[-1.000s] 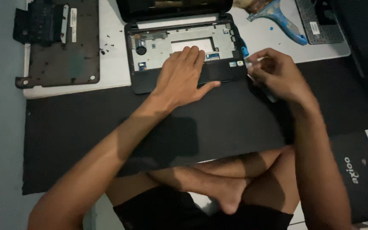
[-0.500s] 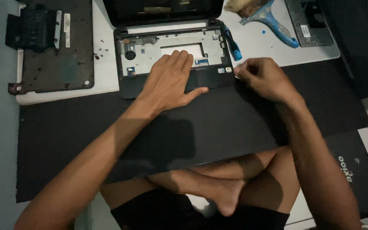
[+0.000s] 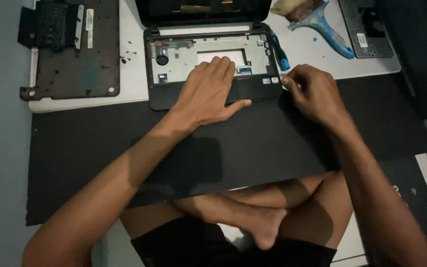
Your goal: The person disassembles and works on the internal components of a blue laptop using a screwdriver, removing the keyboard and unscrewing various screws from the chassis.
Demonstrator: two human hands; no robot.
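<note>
1. On white desk (image 3: 134, 94): one small black opened laptop base, keyboard removed (image 3: 208, 64), long axis left-right.
2. Left hand (image 3: 211, 91) lies flat, fingers spread, pressing palmrest.
3. Right hand (image 3: 312, 91) sits just beside base's right front corner, nearer it, grip pinched together; what it pinches, cannot tell.
4. One blue-handled screwdriver (image 3: 278, 52), one blue-handled brush (image 3: 317, 20).

Bare arms, bare legs and feet, black shorts (image 3: 233, 247).

Dim, bluish light falls from above the upper frame; the white surface (image 3: 134, 79) there shows brightest. Soft arm shadows darken the centre, and the lower corners look murky and slightly soft.
</note>
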